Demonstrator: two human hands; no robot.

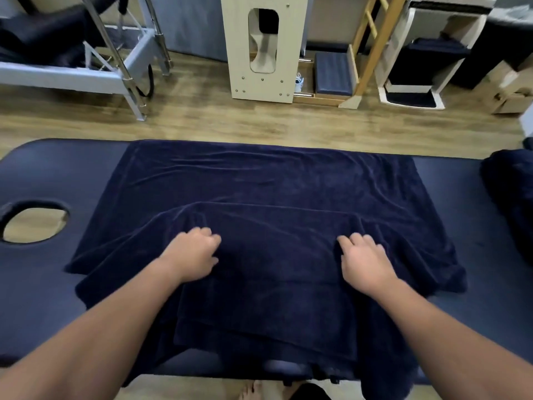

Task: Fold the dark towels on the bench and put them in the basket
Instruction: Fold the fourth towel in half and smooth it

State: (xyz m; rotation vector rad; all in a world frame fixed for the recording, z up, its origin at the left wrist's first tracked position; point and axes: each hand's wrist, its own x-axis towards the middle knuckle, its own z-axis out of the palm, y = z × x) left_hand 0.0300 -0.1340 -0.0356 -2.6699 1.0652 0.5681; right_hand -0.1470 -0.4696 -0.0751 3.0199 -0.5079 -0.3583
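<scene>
Towel [259, 180] lies spread over the bench [57, 174], filling the middle of the frame. My left hand [191, 255] and right hand [364, 262] each pinch its near fold with curled fingers, low center. More dark cloth [510, 192] is heaped at the right edge.

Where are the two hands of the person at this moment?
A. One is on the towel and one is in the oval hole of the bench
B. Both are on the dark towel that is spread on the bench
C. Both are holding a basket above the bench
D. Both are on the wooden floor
B: the left hand and the right hand both grip bunched cloth of the dark towel spread over the bench.
</scene>
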